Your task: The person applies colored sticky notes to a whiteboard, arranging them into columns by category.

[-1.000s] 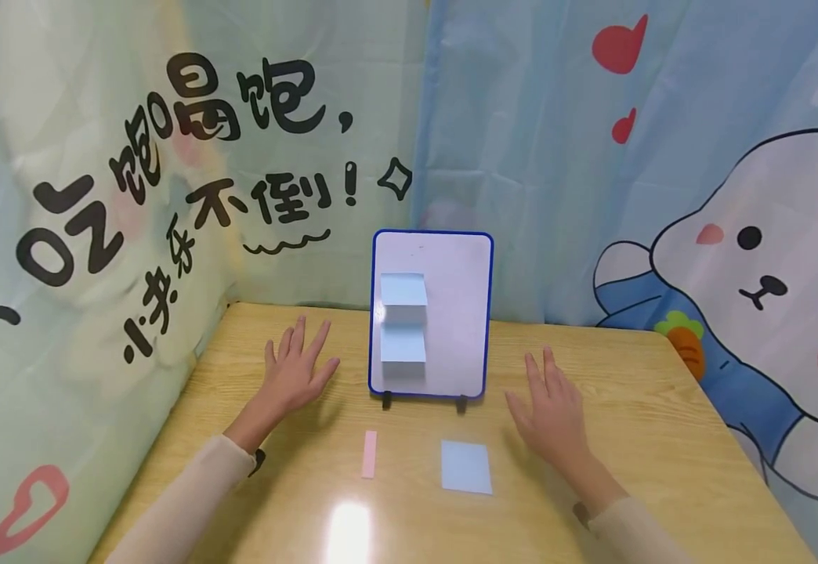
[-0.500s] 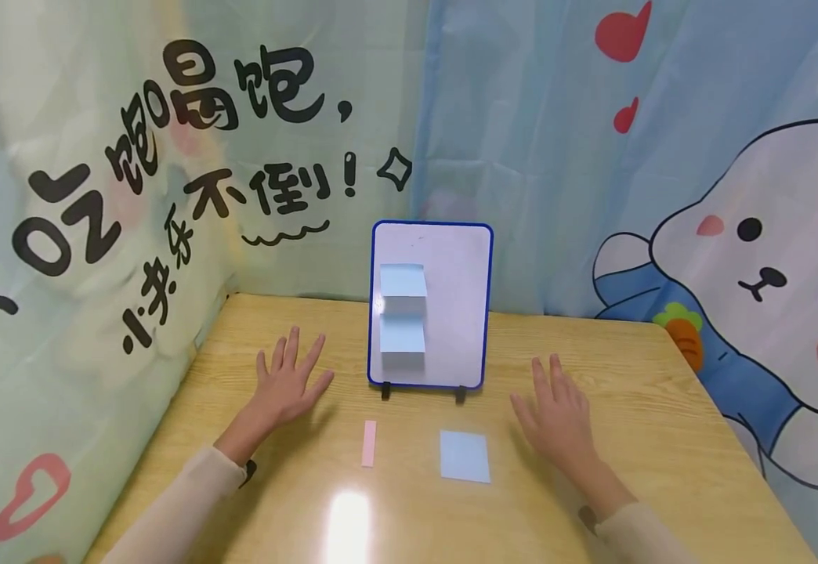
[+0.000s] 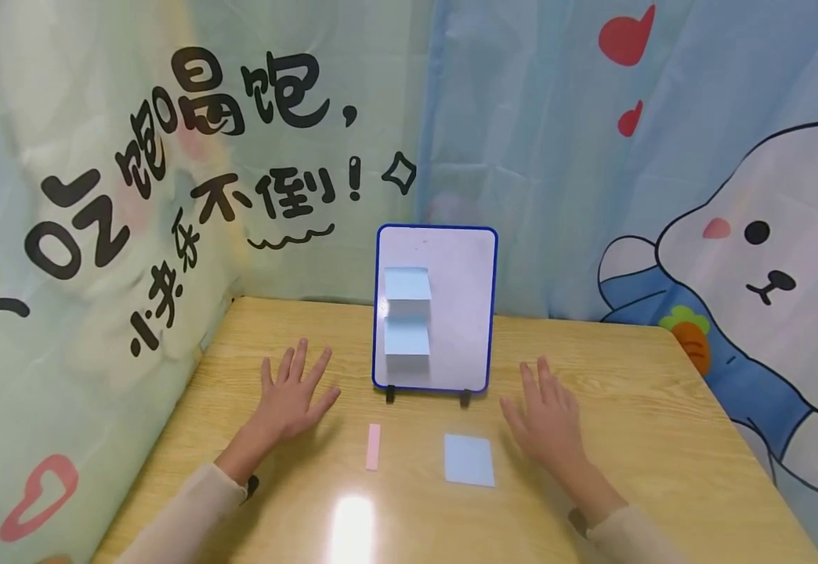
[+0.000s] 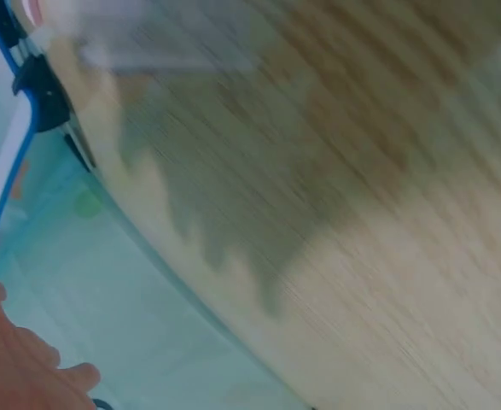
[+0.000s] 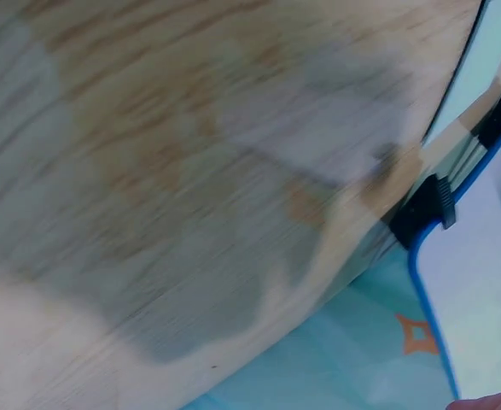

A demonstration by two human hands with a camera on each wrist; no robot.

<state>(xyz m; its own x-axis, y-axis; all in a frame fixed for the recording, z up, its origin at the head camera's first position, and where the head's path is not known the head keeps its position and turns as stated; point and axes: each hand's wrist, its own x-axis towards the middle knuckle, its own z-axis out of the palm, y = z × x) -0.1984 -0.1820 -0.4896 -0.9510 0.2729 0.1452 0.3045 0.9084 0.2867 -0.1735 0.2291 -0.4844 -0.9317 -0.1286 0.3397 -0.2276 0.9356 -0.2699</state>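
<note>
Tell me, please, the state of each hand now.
Left hand: open, fingers spread, holding nothing.
Right hand: open, holding nothing.

On the pale green fabric curtain (image 3: 352, 270), at the upper left of the head view, large black Chinese characters (image 3: 221, 196) are printed in two slanting lines: 吃饱喝饱 with a comma, and below it 小快乐不倒 with an exclamation mark.

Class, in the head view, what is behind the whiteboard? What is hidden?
Behind the whiteboard, printed cloth shows above and on both sides, with the back edge of the table to either side. Whatever lies directly behind the whiteboard is covered and cannot be seen.
</note>
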